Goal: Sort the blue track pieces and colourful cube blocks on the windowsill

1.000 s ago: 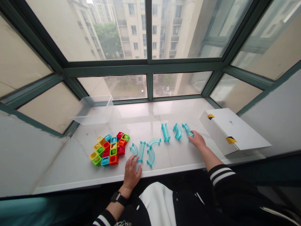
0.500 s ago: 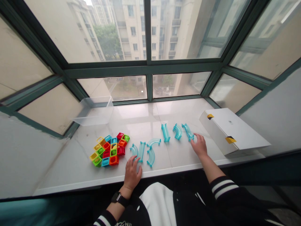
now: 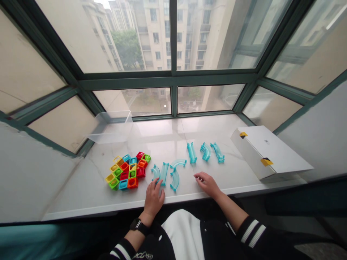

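Observation:
My left hand (image 3: 154, 196) rests at the counter's front edge with its fingers apart. Its fingertips are at the near ends of a small curved clear-blue track piece (image 3: 155, 171) and a straight track piece (image 3: 164, 173); whether they touch is hard to tell. Just right of these lie two more curved pieces, an upper one (image 3: 179, 163) and a lower one (image 3: 175, 180). My right hand (image 3: 208, 184) hovers low over the counter, fingers loosely bent, holding nothing. Beyond it lie another straight piece (image 3: 191, 153), a curved piece (image 3: 206, 152) and a bent sloping piece (image 3: 217, 153).
Several red, yellow, green and blue hollow blocks (image 3: 124, 175) lie grouped on the left of the white counter (image 3: 157, 141). A clear plastic bin (image 3: 114, 137) stands behind them. At the right is a white box (image 3: 271, 148) with yellow-black tabs. Green-framed windows enclose the back.
My right hand has left the bent sloping piece at the far right and moved left toward the counter's middle. That piece stays in place. My left hand has barely moved.

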A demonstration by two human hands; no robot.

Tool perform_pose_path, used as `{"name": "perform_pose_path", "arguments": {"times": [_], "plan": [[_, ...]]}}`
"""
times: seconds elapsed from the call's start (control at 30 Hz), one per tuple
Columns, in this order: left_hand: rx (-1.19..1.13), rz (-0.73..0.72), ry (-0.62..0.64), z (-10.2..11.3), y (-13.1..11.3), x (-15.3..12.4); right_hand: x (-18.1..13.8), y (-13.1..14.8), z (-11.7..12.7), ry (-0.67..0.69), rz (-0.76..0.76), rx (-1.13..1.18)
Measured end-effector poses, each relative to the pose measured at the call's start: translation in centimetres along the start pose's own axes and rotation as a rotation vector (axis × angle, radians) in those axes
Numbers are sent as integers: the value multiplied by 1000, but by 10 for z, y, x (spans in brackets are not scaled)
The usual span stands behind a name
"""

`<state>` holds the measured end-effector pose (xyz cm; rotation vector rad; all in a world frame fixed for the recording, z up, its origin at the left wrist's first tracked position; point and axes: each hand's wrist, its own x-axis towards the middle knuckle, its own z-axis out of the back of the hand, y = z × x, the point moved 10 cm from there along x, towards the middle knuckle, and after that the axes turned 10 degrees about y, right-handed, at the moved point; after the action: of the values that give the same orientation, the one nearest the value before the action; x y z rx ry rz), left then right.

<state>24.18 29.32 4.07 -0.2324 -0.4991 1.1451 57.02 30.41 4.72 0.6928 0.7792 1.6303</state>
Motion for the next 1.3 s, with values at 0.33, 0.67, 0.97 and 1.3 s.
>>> {"name": "perform_pose_path", "arguments": {"times": [0.33,0.67,0.97,1.3], "plan": [[11,0,5,0,-1,0,31,64,-88,386,130,-161],[34,5,-2,0,-2,0,56,60,-94,356,147,-210],[165,-237,146,-4,-36,-4,93,39,-85,324,-164,-457],[163,-211,218,-6,-39,1,80,59,-88,351,-102,-495]]}}
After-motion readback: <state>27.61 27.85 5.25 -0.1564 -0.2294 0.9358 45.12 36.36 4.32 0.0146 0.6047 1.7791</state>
